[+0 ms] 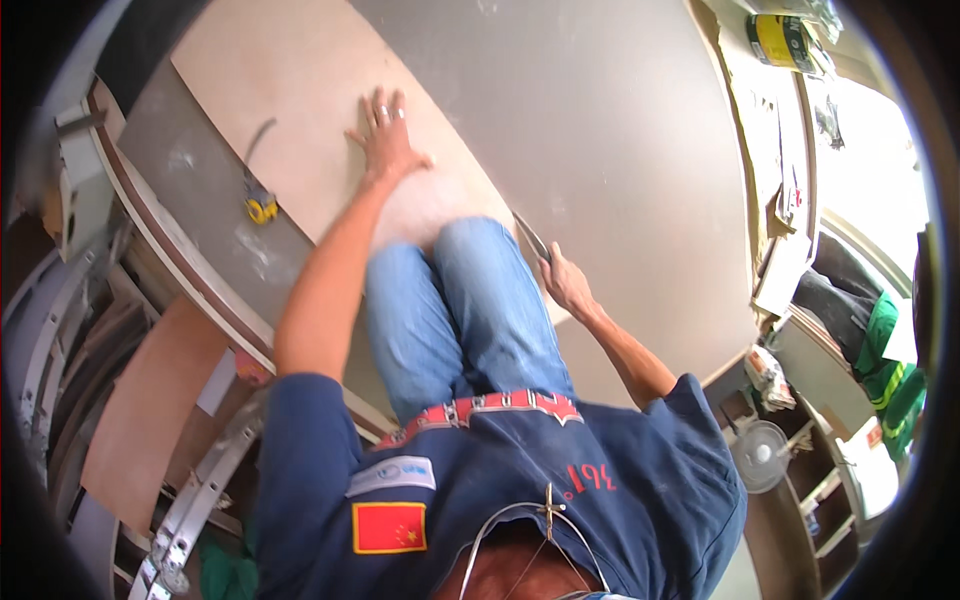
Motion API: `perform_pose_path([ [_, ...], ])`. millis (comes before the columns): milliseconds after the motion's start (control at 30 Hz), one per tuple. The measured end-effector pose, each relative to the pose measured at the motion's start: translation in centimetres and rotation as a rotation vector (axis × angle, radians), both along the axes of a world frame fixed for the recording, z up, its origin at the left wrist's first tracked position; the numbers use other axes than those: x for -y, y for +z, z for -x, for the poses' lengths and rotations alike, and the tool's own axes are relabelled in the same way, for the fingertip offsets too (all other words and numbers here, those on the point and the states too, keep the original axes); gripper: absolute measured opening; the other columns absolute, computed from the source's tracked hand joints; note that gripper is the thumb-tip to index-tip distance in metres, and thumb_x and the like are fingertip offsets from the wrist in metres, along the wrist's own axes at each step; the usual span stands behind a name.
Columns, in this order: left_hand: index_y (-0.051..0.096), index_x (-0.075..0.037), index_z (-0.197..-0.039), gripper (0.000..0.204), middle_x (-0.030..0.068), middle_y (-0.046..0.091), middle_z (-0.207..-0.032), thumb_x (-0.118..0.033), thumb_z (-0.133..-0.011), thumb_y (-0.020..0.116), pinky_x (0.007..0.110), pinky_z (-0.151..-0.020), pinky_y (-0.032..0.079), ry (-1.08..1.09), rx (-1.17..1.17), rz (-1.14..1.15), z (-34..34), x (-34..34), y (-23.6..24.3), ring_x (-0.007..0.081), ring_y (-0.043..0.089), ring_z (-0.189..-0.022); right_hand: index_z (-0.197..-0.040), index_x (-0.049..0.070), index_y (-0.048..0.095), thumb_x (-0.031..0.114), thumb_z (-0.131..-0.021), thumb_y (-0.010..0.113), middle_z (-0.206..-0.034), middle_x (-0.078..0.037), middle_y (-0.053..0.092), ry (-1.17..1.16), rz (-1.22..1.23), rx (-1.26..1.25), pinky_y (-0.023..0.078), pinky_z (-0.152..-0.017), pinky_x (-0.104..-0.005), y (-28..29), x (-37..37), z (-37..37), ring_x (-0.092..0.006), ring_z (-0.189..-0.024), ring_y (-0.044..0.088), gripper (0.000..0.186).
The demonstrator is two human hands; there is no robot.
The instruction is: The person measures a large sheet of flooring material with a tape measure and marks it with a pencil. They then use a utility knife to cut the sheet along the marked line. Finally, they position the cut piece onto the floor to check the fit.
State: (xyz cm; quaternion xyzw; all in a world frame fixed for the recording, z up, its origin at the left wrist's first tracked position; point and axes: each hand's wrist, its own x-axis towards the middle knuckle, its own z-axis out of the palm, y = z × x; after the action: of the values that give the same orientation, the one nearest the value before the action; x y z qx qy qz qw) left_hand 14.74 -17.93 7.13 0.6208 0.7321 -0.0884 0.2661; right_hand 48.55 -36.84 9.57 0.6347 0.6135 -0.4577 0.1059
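Observation:
I kneel in blue jeans [470,310] on a thin beige board [290,90] that lies over a larger grey sheet [620,130]. My left hand [385,140] presses flat on the beige board, fingers spread, holding nothing. My right hand [567,283] sits beside my right knee, closed on a slim utility knife [531,238] whose blade points along the beige board's edge where it meets the grey sheet.
A yellow tape measure [261,207] with its tape pulled out lies at the board's left edge. An aluminium ladder [200,490] and curved wood panels are lower left. A small fan [762,455], shelves and another person in green and black clothing [880,350] are at right.

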Motion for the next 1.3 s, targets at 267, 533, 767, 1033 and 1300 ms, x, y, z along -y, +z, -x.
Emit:
perform_pose_path([
  [267, 0.014, -0.014, -0.153, 0.131, 0.0114, 0.004, -0.160, -0.040, -0.051, 0.091, 0.076, -0.106, 0.016, 0.003, -0.001, 0.025, -0.1, -0.8, 0.7, 0.0360, -0.003, -0.148, -0.106, 0.001, 0.042, 0.029, -0.096, 0.048, -0.087, -0.028, 0.063, -0.050, -0.337, -0.206, 0.046, -0.067, -0.0557, -2.0, -18.7, 11.7, -0.0485, -0.080, 0.059, 0.030],
  [533, 0.016, -0.014, -0.153, 0.128, 0.0118, 0.003, -0.160, -0.041, -0.052, 0.090, 0.076, -0.105, 0.017, 0.022, 0.022, 0.067, 0.2, -1.0, 1.1, 0.0368, -0.005, -0.148, -0.108, -0.007, 0.047, 0.028, -0.095, 0.044, -0.086, -0.032, 0.065, 0.069, -0.467, -0.332, 0.050, -0.077, -0.0551, -4.8, -40.2, 29.6, -0.0491, -0.084, 0.063, 0.037],
  [767, 0.020, -0.015, -0.152, 0.126, 0.0127, 0.012, -0.159, -0.044, -0.051, 0.090, 0.078, -0.101, 0.023, -0.073, 0.021, -0.103, -1.2, -1.4, -0.1, 0.0388, 0.004, -0.147, -0.114, -0.003, 0.047, 0.031, -0.092, 0.050, -0.083, -0.029, 0.066, 0.407, -0.509, -0.167, 0.051, -0.067, -0.0539, -14.9, -47.8, 30.9, -0.0462, -0.078, 0.065, 0.040],
  [1033, 0.019, -0.019, -0.152, 0.127, 0.0075, 0.007, -0.161, -0.039, -0.050, 0.091, 0.077, -0.105, 0.017, 0.017, -0.006, -0.011, -0.1, -0.6, 0.0, 0.0346, -0.001, -0.148, -0.122, 0.002, 0.042, 0.030, -0.093, 0.053, -0.078, -0.027, 0.065, 0.138, -0.328, -0.119, 0.051, -0.061, -0.0548, -6.3, -22.7, 16.8, -0.0474, -0.071, 0.063, 0.041],
  [1300, 0.018, -0.017, -0.153, 0.128, 0.0095, 0.006, -0.161, -0.038, -0.050, 0.091, 0.078, -0.105, 0.015, 0.015, 0.015, -0.030, 0.0, -0.8, -0.1, 0.0359, -0.004, -0.148, -0.119, 0.003, 0.041, 0.027, -0.098, 0.047, -0.085, -0.026, 0.063, 0.028, -0.089, -0.005, 0.048, -0.065, -0.0533, -1.9, 1.5, -0.9, -0.0454, -0.078, 0.062, 0.033],
])
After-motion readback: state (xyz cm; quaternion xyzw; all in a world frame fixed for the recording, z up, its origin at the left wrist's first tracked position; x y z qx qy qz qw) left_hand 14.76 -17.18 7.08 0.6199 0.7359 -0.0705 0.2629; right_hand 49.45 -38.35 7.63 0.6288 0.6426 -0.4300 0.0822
